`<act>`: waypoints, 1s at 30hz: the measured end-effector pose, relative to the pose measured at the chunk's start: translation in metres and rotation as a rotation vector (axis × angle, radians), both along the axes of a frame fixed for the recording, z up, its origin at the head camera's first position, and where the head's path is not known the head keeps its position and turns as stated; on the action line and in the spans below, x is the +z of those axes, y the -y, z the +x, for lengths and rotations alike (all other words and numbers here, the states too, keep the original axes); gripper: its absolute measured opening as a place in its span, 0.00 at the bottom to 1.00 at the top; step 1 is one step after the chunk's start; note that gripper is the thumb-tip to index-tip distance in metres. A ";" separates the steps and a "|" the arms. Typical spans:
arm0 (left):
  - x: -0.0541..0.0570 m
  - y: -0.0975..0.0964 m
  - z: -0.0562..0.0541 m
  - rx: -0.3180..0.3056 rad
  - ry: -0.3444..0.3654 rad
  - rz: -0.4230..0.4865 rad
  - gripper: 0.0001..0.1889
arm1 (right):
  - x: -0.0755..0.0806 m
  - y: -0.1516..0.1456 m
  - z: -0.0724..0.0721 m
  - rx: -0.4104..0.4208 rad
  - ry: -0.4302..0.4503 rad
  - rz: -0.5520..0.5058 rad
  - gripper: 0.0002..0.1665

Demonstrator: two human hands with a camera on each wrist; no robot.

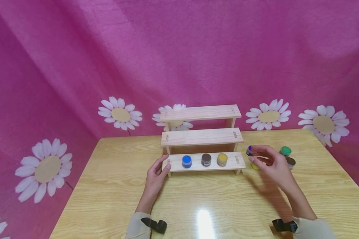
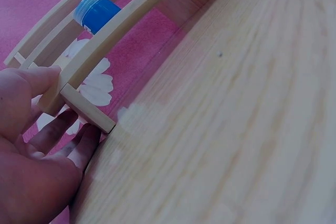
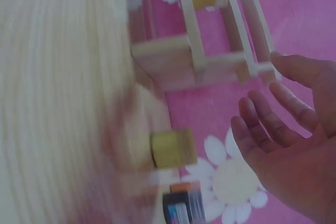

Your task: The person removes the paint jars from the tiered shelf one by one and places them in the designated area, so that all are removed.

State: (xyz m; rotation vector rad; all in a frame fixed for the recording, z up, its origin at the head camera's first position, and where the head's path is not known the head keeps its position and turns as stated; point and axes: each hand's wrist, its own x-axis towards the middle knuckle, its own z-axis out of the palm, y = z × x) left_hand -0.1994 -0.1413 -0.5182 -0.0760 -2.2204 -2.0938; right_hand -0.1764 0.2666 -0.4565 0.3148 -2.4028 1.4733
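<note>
A three-step wooden rack (image 1: 201, 136) stands on the table. On its lowest step sit a blue paint jar (image 1: 186, 161), a dark brown paint jar (image 1: 206, 160) and a yellow paint jar (image 1: 222, 159). My left hand (image 1: 156, 177) grips the left end of that step, thumb on top and fingers below, as the left wrist view shows. Right of the rack, my right hand (image 1: 273, 166) is above loose jars, its fingers loosely bent and holding nothing in the right wrist view. Close to its fingertips is a purple-lidded jar (image 1: 249, 151); a yellow jar (image 3: 174, 148) is partly hidden in the head view.
Beyond the right hand stand a green jar (image 1: 285, 151) and another dark jar (image 1: 291, 162). The wood-grain table (image 1: 113, 186) meets a pink cloth (image 1: 179, 59) with daisies behind the rack.
</note>
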 end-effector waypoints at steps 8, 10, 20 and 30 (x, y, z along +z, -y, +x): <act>0.001 -0.001 0.000 -0.004 -0.008 0.009 0.22 | -0.001 0.027 0.000 0.016 0.066 0.009 0.26; 0.002 -0.001 0.000 -0.003 -0.008 0.009 0.22 | -0.002 0.031 -0.001 0.025 0.068 0.003 0.26; 0.002 0.001 0.004 0.009 0.010 -0.005 0.22 | -0.011 0.049 -0.004 0.056 0.083 0.023 0.28; 0.003 0.000 0.002 -0.002 0.003 0.010 0.22 | -0.017 0.066 -0.002 0.060 0.047 0.085 0.28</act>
